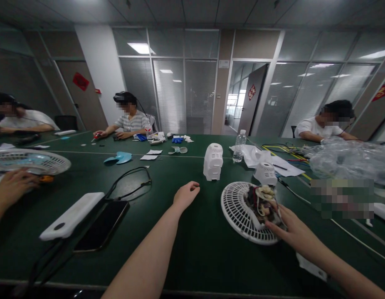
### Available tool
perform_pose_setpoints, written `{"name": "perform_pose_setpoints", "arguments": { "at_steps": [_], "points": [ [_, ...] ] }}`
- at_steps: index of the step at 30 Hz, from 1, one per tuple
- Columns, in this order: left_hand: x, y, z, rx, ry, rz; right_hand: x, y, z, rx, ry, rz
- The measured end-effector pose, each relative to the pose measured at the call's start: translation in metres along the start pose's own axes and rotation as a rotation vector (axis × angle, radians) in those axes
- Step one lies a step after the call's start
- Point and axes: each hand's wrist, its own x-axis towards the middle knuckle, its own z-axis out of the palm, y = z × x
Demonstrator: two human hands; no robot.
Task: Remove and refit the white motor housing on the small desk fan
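Note:
My right hand (287,222) is closed around the edge of a fan motor assembly (263,203) with exposed wires and a white plastic part. This assembly is held over a round white fan grille (238,211) on the green table, covering part of it. In the middle, my left hand (186,195) rests low over the table, loosely curled, with a small gap between thumb and forefinger and nothing visible in it. Beyond it stands a white plastic motor housing (213,162) with vent slots. A similar white housing (265,173) lies just behind the grille.
To my left are a white power bank (74,216), a black phone (102,226) and a looped black cable (130,182). Another person's hand (16,185) is near a second grille (60,162). A water bottle (239,147), papers and clear plastic bags (342,160) sit farther back. Several co-workers sit around.

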Motion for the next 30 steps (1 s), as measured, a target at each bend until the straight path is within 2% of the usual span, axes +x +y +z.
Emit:
{"name": "perform_pose_setpoints", "arguments": {
  "at_steps": [2,5,8,10,11,13,15,21,25,30],
  "points": [
    [-0.002,0.001,-0.001,0.036,-0.023,0.055,0.012,-0.037,0.012,0.005,-0.06,-0.043],
    [-0.003,0.002,-0.003,0.08,-0.036,0.12,0.031,-0.085,0.026,0.041,-0.075,-0.076],
    [0.001,-0.001,-0.004,0.059,0.049,0.085,0.051,-0.113,0.027,0.182,-0.163,-0.083],
    [0.004,-0.004,-0.004,0.039,0.107,0.049,0.067,-0.119,0.021,0.351,-0.237,-0.069],
    [0.006,-0.006,-0.004,0.033,0.121,0.039,0.077,-0.12,0.017,0.419,-0.231,-0.043],
    [0.01,-0.008,-0.003,0.03,0.126,0.031,0.101,-0.117,0.011,0.473,-0.128,0.036],
    [0.012,-0.008,-0.003,0.028,0.128,0.026,0.13,-0.116,0.011,0.435,0.014,0.103],
    [0.011,-0.006,-0.005,0.035,0.121,-0.002,0.208,-0.135,0.041,0.35,0.191,0.149],
    [0.01,-0.004,-0.007,0.033,0.127,-0.008,0.227,-0.146,0.055,0.342,0.247,0.196],
    [0.008,-0.002,-0.007,0.023,0.131,-0.016,0.223,-0.144,0.048,0.434,0.365,0.19]
  ]
}}
